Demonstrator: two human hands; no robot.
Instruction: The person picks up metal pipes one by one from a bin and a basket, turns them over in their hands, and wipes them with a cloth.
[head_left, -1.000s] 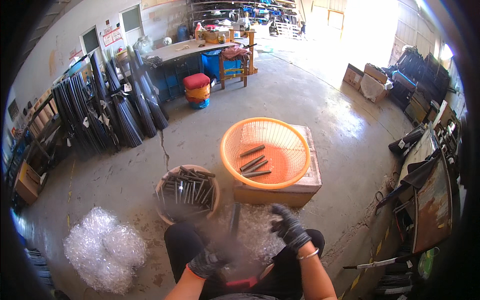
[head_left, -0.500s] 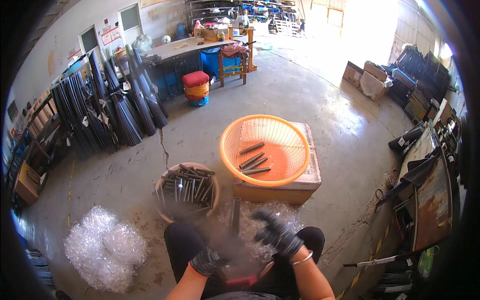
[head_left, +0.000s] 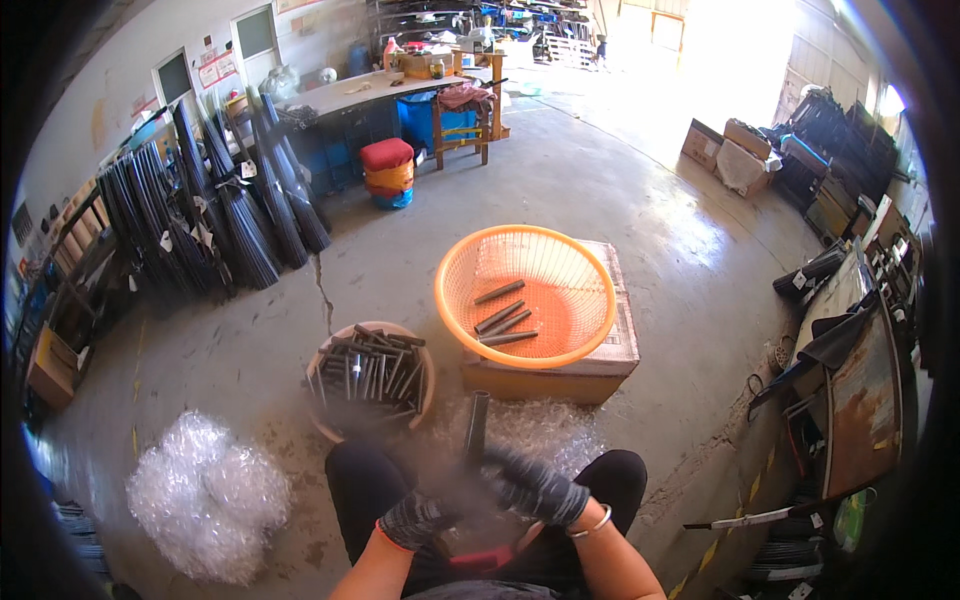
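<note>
Concrete floor [head_left: 300,330] carries one orange mesh plastic basket [head_left: 460,270] holding four dark tubes; gloved left hand [head_left: 418,520] and right hand [head_left: 535,487], blurred, pinch one dark metal tube [head_left: 476,425]

Gloved left hand [head_left: 418,520] (curled); right hand [head_left: 535,487] closed

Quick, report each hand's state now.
Left hand: gloved, closed around the base of a dark tube.
Right hand: gloved, closed on the same tube.
</note>
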